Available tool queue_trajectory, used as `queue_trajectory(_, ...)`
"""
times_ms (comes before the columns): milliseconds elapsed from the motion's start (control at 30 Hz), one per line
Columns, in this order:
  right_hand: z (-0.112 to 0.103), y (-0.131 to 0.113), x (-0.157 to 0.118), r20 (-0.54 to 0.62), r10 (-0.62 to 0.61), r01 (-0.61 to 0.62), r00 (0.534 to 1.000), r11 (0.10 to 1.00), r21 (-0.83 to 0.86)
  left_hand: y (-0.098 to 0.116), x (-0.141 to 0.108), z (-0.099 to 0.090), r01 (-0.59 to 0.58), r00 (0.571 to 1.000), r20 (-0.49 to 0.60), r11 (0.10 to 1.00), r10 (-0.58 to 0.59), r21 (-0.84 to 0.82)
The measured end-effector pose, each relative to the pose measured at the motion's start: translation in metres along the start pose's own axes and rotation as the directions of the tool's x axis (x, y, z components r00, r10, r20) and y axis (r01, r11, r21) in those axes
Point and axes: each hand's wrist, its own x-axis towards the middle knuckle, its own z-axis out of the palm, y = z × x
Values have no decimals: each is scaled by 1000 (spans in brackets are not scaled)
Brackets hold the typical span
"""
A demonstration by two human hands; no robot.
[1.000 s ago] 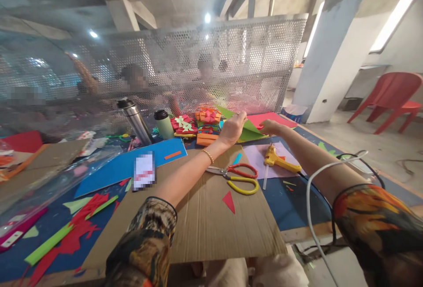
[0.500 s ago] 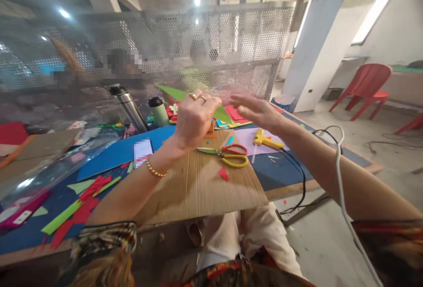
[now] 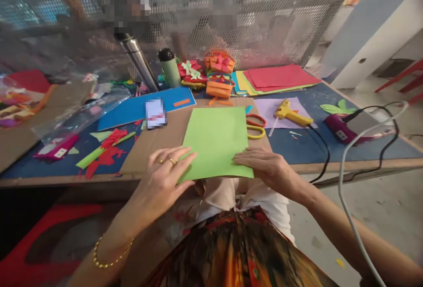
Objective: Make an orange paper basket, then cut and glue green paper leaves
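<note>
A light green sheet of paper (image 3: 216, 135) lies over brown corrugated cardboard (image 3: 142, 155), its near edge by the table's front. My left hand (image 3: 167, 170), with gold rings, holds the sheet's near left corner, fingers on top and thumb at the lower edge. At the near right corner my right hand (image 3: 264, 163) has its fingers closed together on the paper; its thumb is hidden. Scissors with red and yellow handles (image 3: 256, 133) stick out from under the sheet's right side, their blades covered.
A yellow glue gun (image 3: 287, 113) rests on lilac paper at the right, its cord hanging over the edge. Coloured sheets (image 3: 280, 78), orange paper baskets (image 3: 220, 86), a green bottle (image 3: 170, 67) and a steel flask (image 3: 140, 62) stand behind. A phone (image 3: 156, 113) lies left.
Both hands came down and nearer from the back of the table. The green sheet, then at the back, now lies on the cardboard over the scissors. The view has tilted down.
</note>
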Motion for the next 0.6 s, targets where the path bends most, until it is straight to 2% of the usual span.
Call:
queue_trajectory(133,-2,10,-16,11,36,-36,999,998,56,-16,-32,19,154,988,53,949,-145,-274)
queue_trajectory(233,-1,12,-20,-18,29,-28,999,996,89,-21,-36,27,211,976,44,882,-212,-421)
queue_trajectory(467,-1,10,-21,-12,28,-27,1000,993,112,-40,-24,38,152,982,-9,821,-188,-551)
queue_trajectory(600,-1,10,-22,-6,48,-47,999,993,113,-43,-24,45,155,977,-19,769,-213,-621)
